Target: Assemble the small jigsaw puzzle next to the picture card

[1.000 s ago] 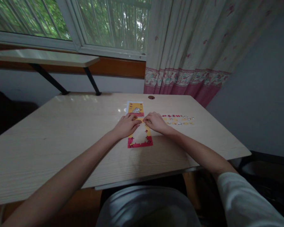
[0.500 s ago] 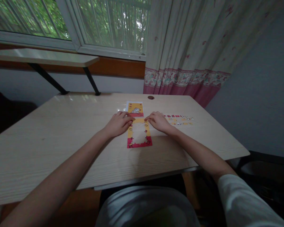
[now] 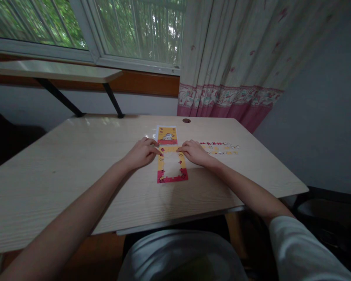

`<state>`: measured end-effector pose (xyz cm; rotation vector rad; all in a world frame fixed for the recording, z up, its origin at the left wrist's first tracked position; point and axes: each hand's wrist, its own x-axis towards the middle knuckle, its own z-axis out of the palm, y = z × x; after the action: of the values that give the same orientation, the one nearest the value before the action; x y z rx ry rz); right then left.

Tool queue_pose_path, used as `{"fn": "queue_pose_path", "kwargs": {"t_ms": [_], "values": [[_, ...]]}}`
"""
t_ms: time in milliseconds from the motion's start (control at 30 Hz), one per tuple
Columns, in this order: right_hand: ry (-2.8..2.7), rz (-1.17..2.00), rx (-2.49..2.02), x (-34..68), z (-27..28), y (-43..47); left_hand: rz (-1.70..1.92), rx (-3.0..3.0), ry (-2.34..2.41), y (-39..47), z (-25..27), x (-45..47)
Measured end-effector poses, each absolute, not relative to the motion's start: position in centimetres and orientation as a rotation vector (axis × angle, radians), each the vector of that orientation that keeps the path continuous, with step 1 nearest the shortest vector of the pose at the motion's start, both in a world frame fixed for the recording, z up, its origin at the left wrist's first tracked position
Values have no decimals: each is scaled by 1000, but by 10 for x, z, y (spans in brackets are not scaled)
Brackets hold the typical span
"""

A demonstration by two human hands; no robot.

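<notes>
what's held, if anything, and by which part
No firm hold shows: left hand and right hand seem to touch the puzzle border near its far corners; any pinch would be hidden.

Upper garment: shirt (image 3: 158, 249), pale grey to off-white in this dim light, its front a broad rounded shape at the lower edge of view, cloth loosely creased, with a darker, faintly yellowish-green patch low near the middle; cannot tell whether print or shadow. Right sleeve (image 3: 305, 246): similar pale cloth, short and loose in cut, hem near the elbow, soft wrinkles along its length, one side brighter than the other. Left hand (image 3: 142, 153) and right hand (image 3: 196, 152) bare, as are the left forearm (image 3: 84, 207) and right forearm (image 3: 245, 185), both slender and tapering toward the wrist
</notes>
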<state>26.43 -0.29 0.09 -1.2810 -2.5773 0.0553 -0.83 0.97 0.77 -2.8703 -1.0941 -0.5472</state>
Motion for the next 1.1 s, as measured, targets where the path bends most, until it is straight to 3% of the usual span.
{"fn": "queue_pose_path", "kwargs": {"t_ms": [367,733,900,1100], "values": [[-2654,-65,-1353,255,11,-12,-597,-2932,-1154,15,1,-11],[-2429,103,-1382,291,35,5,-656,-2944,-1125,10,4,-11],[-2461,365,-1579,349,59,24,-611,-2942,-1109,11,5,-11],[-2326,469,-1826,412,49,18,-597,-2933,-1106,11,4,-11]]}}
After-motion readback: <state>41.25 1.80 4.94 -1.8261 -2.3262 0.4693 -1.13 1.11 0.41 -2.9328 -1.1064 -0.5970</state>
